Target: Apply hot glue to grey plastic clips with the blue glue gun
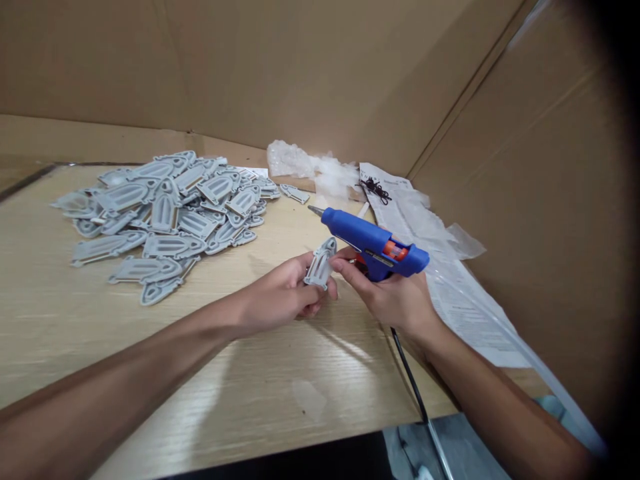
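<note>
A small grey boat-shaped plastic piece (320, 265) with ribs and slots is pinched in my left hand (287, 291), its pointed end up. My right hand (395, 297) is closed round the handle of a blue glue gun (357, 233), whose metal nozzle points up and to the left. The thumb of that hand touches the right edge of the grey piece. A long clear glue stick (510, 340) runs back from the gun's rear over my right forearm. To the left lies a heap of similar grey pieces (165, 207).
One grey piece (295, 193) lies apart from the heap. Crumpled translucent plastic (315, 167) sits by the cardboard wall (250, 73). Black ties (377, 190) rest on printed paper (440, 267) at right. A black cord (410, 373) hangs over the table's front edge.
</note>
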A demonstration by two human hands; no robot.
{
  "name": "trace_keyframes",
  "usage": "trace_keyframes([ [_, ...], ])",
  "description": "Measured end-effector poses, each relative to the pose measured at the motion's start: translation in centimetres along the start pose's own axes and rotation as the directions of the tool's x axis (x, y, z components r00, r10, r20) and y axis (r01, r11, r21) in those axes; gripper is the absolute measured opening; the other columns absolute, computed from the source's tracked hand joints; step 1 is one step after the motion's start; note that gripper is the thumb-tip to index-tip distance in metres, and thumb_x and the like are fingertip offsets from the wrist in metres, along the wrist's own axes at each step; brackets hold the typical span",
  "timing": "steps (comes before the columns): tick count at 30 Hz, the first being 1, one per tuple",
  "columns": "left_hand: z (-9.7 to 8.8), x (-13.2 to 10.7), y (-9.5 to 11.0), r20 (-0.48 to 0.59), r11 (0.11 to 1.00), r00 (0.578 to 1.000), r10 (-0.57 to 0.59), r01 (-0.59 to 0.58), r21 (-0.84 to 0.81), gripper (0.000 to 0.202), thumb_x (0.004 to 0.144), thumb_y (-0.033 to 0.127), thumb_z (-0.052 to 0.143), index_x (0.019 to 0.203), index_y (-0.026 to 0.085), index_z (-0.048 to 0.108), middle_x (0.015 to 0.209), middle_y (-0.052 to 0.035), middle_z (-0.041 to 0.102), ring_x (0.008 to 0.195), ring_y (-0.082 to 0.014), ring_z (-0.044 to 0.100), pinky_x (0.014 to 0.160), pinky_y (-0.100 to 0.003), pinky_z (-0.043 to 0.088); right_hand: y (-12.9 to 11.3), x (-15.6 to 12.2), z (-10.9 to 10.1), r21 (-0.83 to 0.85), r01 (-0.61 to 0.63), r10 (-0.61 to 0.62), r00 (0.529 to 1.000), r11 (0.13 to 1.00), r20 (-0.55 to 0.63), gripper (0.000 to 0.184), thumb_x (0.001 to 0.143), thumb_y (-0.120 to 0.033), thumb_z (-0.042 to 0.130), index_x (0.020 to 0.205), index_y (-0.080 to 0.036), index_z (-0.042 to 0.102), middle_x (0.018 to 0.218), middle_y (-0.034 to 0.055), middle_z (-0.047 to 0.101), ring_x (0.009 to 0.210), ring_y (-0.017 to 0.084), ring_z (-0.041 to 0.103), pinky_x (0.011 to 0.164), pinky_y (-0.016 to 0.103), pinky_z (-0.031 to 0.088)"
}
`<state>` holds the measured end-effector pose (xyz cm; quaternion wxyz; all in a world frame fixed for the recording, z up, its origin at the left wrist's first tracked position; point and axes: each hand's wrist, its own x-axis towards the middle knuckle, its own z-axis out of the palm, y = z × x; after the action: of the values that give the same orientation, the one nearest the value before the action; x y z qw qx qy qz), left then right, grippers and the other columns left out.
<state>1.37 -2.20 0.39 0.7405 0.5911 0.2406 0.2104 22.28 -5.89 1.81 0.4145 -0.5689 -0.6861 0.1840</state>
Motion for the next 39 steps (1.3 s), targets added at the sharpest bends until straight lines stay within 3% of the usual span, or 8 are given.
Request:
trace_keyframes([
  [5, 0.1, -0.1, 0.1, -0.005, 1.000, 1.000, -0.023, 0.024, 0.008, 0.011, 0.098, 0.019, 0.060, 0.107, 0.017, 0.054, 0.079, 0.0046, 0.053, 0.064, -0.0058, 0.044, 0.061, -0.022, 0.034, 0.3, -0.3, 0.2, -0.069, -0.022, 0.020, 1.000, 0.997, -0.020, 0.032, 0.098, -0.058, 0.076, 0.102, -0.027, 0.073, 0.098, 0.0038, 0.079, 0.081, 0.023, 0.072, 0.074, 0.039, 0.054],
  [14, 0.2, 0.2, -0.1, -0.007, 1.000, 1.000, 0.000, 0.000, -0.013, 0.011, 0.100, 0.026, 0.060, 0.101, 0.018, 0.053, 0.077, 0.0039, 0.049, 0.064, -0.0074, 0.041, 0.061, -0.022, 0.035, 0.2, -0.2, 0.4, -0.020, 0.014, -0.014, 1.000, 1.000, -0.003, 0.025, 0.097, -0.049, 0.079, 0.100, -0.027, 0.068, 0.093, 0.0047, 0.075, 0.084, 0.024, 0.069, 0.075, 0.038, 0.052],
  [21, 0.9, 0.3, -0.2, -0.044, 0.989, 0.996, -0.073, 0.066, -0.135, 0.008, 0.101, 0.021, 0.055, 0.109, 0.018, 0.054, 0.088, 0.0002, 0.058, 0.067, -0.0059, 0.050, 0.061, -0.019, 0.037, -0.1, -0.2, 0.9, -0.081, 0.090, -0.104, 0.978, 0.993, -0.183, 0.034, 0.091, -0.048, 0.086, 0.096, -0.026, 0.061, 0.094, 0.0043, 0.066, 0.085, 0.022, 0.062, 0.082, 0.039, 0.051],
  [25, 0.5, 0.5, -0.1, -0.205, 0.983, 0.978, -0.044, 0.006, -0.182, 0.015, 0.097, 0.017, 0.058, 0.110, 0.018, 0.052, 0.093, -0.0015, 0.065, 0.071, -0.0076, 0.060, 0.064, -0.020, 0.043, -0.1, -0.1, 0.0, 0.099, -0.030, 0.038, 0.996, 0.995, -0.086, 0.039, 0.095, -0.061, 0.078, 0.100, -0.024, 0.067, 0.092, 0.0043, 0.070, 0.077, 0.019, 0.062, 0.073, 0.036, 0.050],
  [30, -0.3, 0.6, 0.4, -0.403, 0.980, 0.907, 0.125, -0.177, -0.094, 0.013, 0.097, 0.016, 0.055, 0.108, 0.018, 0.048, 0.091, -0.0031, 0.068, 0.066, -0.0107, 0.061, 0.063, -0.026, 0.049, 0.6, -0.4, -0.1, 0.283, -0.173, 0.148, 0.983, 0.943, 0.108, 0.050, 0.097, -0.069, 0.071, 0.106, -0.020, 0.075, 0.094, 0.0068, 0.075, 0.063, 0.014, 0.060, 0.059, 0.031, 0.048],
  [34, -0.1, 0.5, 0.8, -0.406, 0.964, 0.890, 0.209, -0.258, -0.069, 0.011, 0.099, 0.012, 0.050, 0.107, 0.019, 0.046, 0.097, -0.0021, 0.066, 0.070, -0.0104, 0.064, 0.066, -0.027, 0.054, 1.5, -0.6, 0.7, 0.235, -0.145, 0.106, 0.979, 0.961, 0.171, 0.046, 0.100, -0.065, 0.070, 0.118, -0.024, 0.080, 0.104, 0.0072, 0.080, 0.093, 0.023, 0.076, 0.085, 0.036, 0.062],
  [36, 0.1, 0.5, 0.8, -0.411, 0.959, 0.884, 0.225, -0.275, -0.067, 0.010, 0.100, 0.010, 0.049, 0.104, 0.019, 0.046, 0.094, -0.0006, 0.063, 0.070, -0.0092, 0.062, 0.066, -0.025, 0.054, 1.8, -0.6, 1.0, 0.232, -0.091, 0.044, 0.979, 0.968, 0.199, 0.043, 0.102, -0.062, 0.069, 0.123, -0.027, 0.081, 0.121, 0.0066, 0.080, 0.114, 0.026, 0.076, 0.104, 0.040, 0.061],
  [39, 0.0, 0.6, 0.3, -0.423, 0.951, 0.871, 0.248, -0.302, -0.064, 0.009, 0.101, 0.011, 0.049, 0.103, 0.019, 0.046, 0.091, 0.0001, 0.061, 0.071, -0.0091, 0.061, 0.065, -0.025, 0.054, 1.9, -0.5, 1.2, 0.264, -0.087, 0.023, 0.971, 0.961, 0.239, 0.040, 0.104, -0.059, 0.067, 0.125, -0.028, 0.081, 0.127, 0.0055, 0.080, 0.120, 0.026, 0.076, 0.111, 0.042, 0.060],
])
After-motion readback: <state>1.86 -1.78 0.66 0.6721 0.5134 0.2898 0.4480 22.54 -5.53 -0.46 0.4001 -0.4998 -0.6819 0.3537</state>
